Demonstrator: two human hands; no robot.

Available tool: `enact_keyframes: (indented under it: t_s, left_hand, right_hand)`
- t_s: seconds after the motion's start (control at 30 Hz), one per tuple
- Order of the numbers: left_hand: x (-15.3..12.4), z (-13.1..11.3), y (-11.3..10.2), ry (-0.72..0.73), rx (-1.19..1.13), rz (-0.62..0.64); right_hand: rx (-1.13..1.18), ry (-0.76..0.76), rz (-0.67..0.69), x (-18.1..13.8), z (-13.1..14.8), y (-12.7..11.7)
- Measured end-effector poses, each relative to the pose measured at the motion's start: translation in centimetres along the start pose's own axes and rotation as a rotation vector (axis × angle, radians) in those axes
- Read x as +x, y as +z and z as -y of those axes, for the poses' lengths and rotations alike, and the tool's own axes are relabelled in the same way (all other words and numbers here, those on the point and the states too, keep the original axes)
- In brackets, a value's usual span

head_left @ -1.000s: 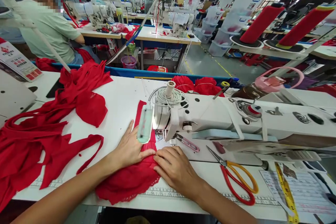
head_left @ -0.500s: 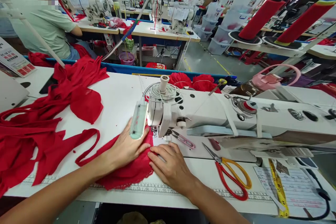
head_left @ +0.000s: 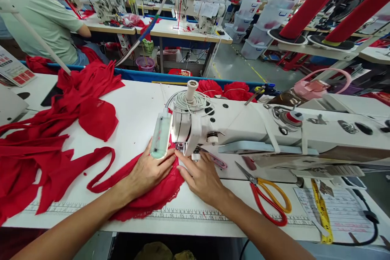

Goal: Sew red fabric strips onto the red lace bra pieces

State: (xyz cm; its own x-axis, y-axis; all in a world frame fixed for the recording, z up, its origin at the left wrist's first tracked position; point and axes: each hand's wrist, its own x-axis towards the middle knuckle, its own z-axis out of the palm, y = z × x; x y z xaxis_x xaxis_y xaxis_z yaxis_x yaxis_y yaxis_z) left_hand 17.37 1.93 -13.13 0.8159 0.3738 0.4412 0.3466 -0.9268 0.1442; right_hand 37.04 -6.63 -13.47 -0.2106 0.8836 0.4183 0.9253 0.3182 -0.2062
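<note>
My left hand (head_left: 149, 170) lies with its fingers stretched out over the red fabric (head_left: 152, 199), pressing it on the sewing machine's bed. A lace-like scalloped edge runs along the cloth's near right side. My right hand (head_left: 202, 176) is at the right of the cloth, index finger reaching to the presser foot (head_left: 180, 146) and thumb apart. Its other fingers pass partly behind the machine head, beside pink-handled snips (head_left: 219, 161). The sewing machine (head_left: 243, 124) stands over the fabric, and a clear lamp (head_left: 161, 136) hangs in front of my left fingers.
Red fabric pieces (head_left: 88, 118) are heaped at the left. Scissors (head_left: 268, 199) with red and orange handles lie right of my right hand, near a yellow tape measure (head_left: 320, 211) and a written sheet (head_left: 347, 215). Red thread cones (head_left: 307, 14) stand behind; a co-worker (head_left: 39, 24) sits at far left.
My right hand has moved up and forward from the cloth's right edge to the presser foot, its index finger now extended. My left hand stays on the fabric. The view has shifted slightly.
</note>
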Motion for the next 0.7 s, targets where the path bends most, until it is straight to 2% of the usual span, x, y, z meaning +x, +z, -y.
enact_keyframes:
  t_s: [0.17, 0.27, 0.37, 0.47, 0.63, 0.7]
  left_hand:
    - [-0.5, 0.8, 0.2, 0.003, -0.094, 0.056]
    - [-0.8, 1.4, 0.2, -0.003, -0.115, 0.08]
    - [-0.6, 1.9, 0.1, 0.0, -0.1, 0.047]
    - [-0.1, 2.2, -0.1, 0.007, -0.076, 0.036]
    - [0.2, 2.5, 0.2, -0.024, -0.106, 0.115]
    - [-0.1, 2.6, 0.6, -0.022, -0.119, 0.086]
  right_hand:
    - [-0.112, -0.052, -0.003, -0.4, -0.5, 1.0]
    - [-0.062, -0.097, -0.065, -1.0, -0.2, 0.8]
    - [0.028, -0.171, -0.086, -0.9, 0.0, 0.6]
    - [0.075, -0.163, -0.094, -0.5, -0.1, 0.8]
    - [0.069, -0.144, -0.088, -0.4, -0.5, 1.1]
    - [0.063, -0.156, -0.092, -0.5, -0.5, 1.0]
